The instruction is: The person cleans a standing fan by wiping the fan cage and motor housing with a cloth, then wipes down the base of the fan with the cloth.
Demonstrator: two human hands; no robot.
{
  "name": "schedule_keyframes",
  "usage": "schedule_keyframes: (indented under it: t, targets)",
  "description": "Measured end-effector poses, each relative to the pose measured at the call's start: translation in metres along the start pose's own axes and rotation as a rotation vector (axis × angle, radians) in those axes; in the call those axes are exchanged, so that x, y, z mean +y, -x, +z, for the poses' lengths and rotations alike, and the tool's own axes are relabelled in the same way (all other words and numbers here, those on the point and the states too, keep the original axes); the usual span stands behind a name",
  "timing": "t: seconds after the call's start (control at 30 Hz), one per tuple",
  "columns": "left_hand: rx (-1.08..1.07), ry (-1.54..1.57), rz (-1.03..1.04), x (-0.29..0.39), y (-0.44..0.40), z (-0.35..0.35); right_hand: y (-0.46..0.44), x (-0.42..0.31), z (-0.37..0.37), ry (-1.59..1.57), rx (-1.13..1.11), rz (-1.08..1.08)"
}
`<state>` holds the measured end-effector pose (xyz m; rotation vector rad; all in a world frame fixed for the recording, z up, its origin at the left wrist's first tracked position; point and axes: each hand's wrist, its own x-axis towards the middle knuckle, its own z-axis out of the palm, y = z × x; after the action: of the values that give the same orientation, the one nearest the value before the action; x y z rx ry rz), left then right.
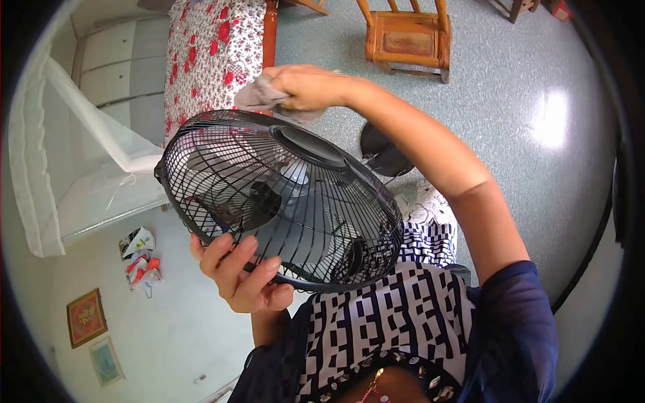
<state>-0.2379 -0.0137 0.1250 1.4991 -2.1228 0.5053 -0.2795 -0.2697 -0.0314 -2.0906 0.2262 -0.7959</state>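
A black fan head with a wire cage (295,201) is held up in front of the patterned dress (383,309). My left hand (242,272) grips the lower left rim of the cage, its fingers curled over the edge. Just above the top rim, my right hand (306,87) is closed on a crumpled grey-brown cloth (259,94). Through the wires a dark hub and blades show in part. Behind the cage, a dark round object (386,149) on the floor is partly hidden.
A bed with a red-flowered cover (215,47) lies beyond the fan, with white netting (87,107) at left. A wooden chair (408,41) stands on the grey floor (531,80). Framed pictures (87,318) hang on the wall at lower left.
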Motion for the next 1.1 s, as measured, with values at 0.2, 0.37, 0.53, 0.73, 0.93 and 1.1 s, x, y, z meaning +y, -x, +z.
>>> schedule_keyframes:
  t: [0.2,0.37,0.53,0.73,0.93,1.1]
  targets:
    - [-0.007,-0.048,-0.014,0.001,0.000,0.002,-0.020,0.012,0.037,0.030,-0.082,-0.082]
    - [-0.010,-0.042,-0.014,-0.004,0.003,0.000,0.006,0.040,0.058,-0.070,-0.160,0.014]
    - [0.020,-0.081,0.063,-0.010,0.005,0.001,0.059,0.057,0.077,-0.018,-0.264,0.148]
    - [0.022,-0.110,0.051,-0.007,0.003,0.005,0.134,0.044,0.088,-0.042,-0.103,0.158]
    - [0.031,-0.111,0.022,-0.005,0.002,0.008,0.177,0.011,0.081,-0.004,0.015,0.222]
    - [0.037,-0.116,0.036,-0.009,0.005,0.009,0.192,-0.006,0.070,-0.017,0.106,0.185]
